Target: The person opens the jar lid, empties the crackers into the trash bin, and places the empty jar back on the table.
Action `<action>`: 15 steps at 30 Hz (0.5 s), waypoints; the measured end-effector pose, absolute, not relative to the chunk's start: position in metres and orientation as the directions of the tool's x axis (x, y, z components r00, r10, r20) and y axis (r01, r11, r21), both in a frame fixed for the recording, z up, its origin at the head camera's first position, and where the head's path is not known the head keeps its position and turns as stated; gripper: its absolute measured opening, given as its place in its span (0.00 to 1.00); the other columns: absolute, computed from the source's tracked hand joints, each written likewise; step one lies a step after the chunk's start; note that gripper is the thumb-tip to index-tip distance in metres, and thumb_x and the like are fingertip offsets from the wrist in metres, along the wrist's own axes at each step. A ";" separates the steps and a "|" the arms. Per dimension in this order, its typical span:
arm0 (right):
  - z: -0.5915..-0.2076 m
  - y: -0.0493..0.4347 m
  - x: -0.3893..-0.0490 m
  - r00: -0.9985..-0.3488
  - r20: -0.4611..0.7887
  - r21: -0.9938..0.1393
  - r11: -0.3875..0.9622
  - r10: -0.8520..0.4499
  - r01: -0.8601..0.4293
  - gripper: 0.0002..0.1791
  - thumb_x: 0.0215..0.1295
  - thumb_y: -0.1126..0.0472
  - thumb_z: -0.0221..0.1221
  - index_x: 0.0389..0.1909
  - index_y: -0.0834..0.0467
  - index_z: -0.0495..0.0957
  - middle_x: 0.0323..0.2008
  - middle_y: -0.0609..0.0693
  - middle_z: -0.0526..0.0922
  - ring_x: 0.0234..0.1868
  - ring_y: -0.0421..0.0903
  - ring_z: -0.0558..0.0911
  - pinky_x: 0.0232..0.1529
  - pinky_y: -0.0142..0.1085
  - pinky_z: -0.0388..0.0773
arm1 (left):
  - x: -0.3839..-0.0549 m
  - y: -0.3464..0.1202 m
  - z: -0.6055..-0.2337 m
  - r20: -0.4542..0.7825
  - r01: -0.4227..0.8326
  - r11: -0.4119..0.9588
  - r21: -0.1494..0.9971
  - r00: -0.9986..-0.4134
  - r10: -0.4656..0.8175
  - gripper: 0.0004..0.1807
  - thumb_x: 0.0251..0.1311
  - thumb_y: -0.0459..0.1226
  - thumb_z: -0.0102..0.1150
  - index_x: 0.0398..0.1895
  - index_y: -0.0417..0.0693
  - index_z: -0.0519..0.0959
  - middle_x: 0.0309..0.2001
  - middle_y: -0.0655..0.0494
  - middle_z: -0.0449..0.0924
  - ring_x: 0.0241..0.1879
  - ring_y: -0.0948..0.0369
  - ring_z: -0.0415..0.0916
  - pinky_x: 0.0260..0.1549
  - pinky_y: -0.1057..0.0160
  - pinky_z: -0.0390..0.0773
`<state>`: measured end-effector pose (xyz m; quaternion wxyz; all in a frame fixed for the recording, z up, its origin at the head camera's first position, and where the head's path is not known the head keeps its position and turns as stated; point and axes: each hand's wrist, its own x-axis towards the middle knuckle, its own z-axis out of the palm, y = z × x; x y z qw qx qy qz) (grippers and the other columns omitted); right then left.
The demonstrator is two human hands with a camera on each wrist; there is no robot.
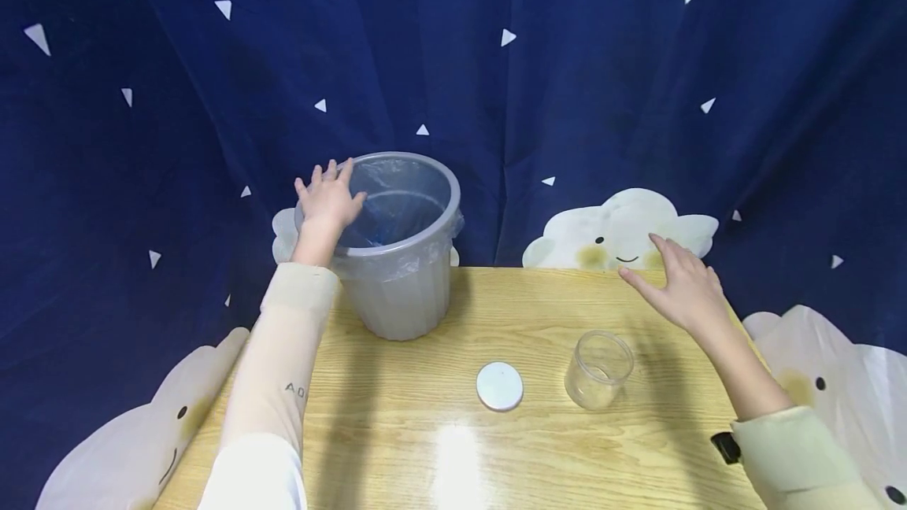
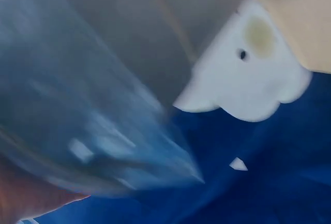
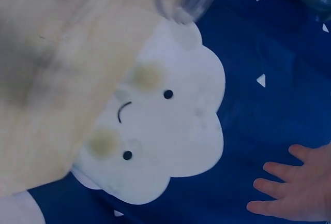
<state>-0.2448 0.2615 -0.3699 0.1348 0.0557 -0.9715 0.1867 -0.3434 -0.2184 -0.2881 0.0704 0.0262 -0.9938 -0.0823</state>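
Observation:
At the back left of the table stands a grey bin (image 1: 400,301) lined with a clear plastic bag (image 1: 418,262). My left hand (image 1: 328,199) is over its left rim with fingers spread; whether it touches the rim cannot be told. In the left wrist view the bin (image 2: 129,6) and bag are blurred, with only a bit of the hand (image 2: 31,195) at the lower left. My right hand (image 1: 683,293) hovers over the table's back right, thumb and fingers apart, holding nothing. Nearest to it is a clear jar (image 1: 598,372), upright and lidless. A round white lid (image 1: 499,386) lies left of the jar.
The wooden table (image 1: 553,455) meets a dark blue curtain (image 1: 567,85) printed with white triangles and smiling clouds. The bin stands close to the curtain at the table's back edge. A bright reflection shows near the front of the table.

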 end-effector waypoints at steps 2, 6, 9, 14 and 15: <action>-0.362 0.260 -0.251 -0.961 0.273 -0.333 0.933 -0.046 -0.139 0.48 0.56 0.32 0.49 0.69 0.60 0.52 0.63 0.70 0.58 0.61 0.70 0.57 0.53 0.69 0.48 | -0.346 -0.203 -0.287 0.148 -0.015 0.986 0.167 -0.988 -0.040 0.36 0.64 0.51 0.43 0.72 0.52 0.46 0.71 0.42 0.41 0.70 0.44 0.34 0.62 0.37 0.34; -0.350 0.259 -0.263 -0.968 0.248 -0.316 0.941 -0.043 -0.123 0.49 0.55 0.30 0.47 0.70 0.56 0.48 0.66 0.70 0.53 0.64 0.70 0.51 0.57 0.68 0.41 | -0.349 -0.172 -0.286 0.170 0.039 0.985 0.166 -0.985 0.010 0.37 0.64 0.56 0.38 0.72 0.56 0.44 0.72 0.46 0.41 0.70 0.47 0.35 0.63 0.39 0.34; -0.344 0.258 -0.271 -0.974 0.220 -0.308 0.945 -0.047 -0.115 0.49 0.56 0.29 0.45 0.71 0.52 0.44 0.67 0.70 0.47 0.67 0.70 0.44 0.58 0.68 0.36 | -0.349 -0.149 -0.287 0.172 0.063 0.985 0.163 -0.984 0.035 0.38 0.63 0.60 0.35 0.73 0.59 0.41 0.72 0.49 0.41 0.71 0.49 0.35 0.63 0.40 0.35; -0.339 0.256 -0.282 -0.980 0.192 -0.312 0.944 -0.048 -0.107 0.50 0.55 0.27 0.44 0.72 0.49 0.41 0.69 0.68 0.40 0.68 0.67 0.37 0.58 0.68 0.31 | -0.350 -0.117 -0.292 0.162 0.094 0.985 0.144 -0.984 0.071 0.39 0.62 0.62 0.32 0.72 0.62 0.38 0.73 0.52 0.39 0.71 0.51 0.35 0.64 0.42 0.34; -0.338 0.255 -0.284 -0.981 0.190 -0.312 0.944 -0.047 -0.105 0.50 0.55 0.27 0.44 0.72 0.49 0.41 0.69 0.68 0.39 0.68 0.66 0.36 0.58 0.68 0.30 | -0.349 -0.111 -0.293 0.161 0.102 0.985 0.141 -0.984 0.079 0.39 0.62 0.63 0.32 0.72 0.62 0.38 0.73 0.53 0.39 0.71 0.51 0.34 0.64 0.42 0.34</action>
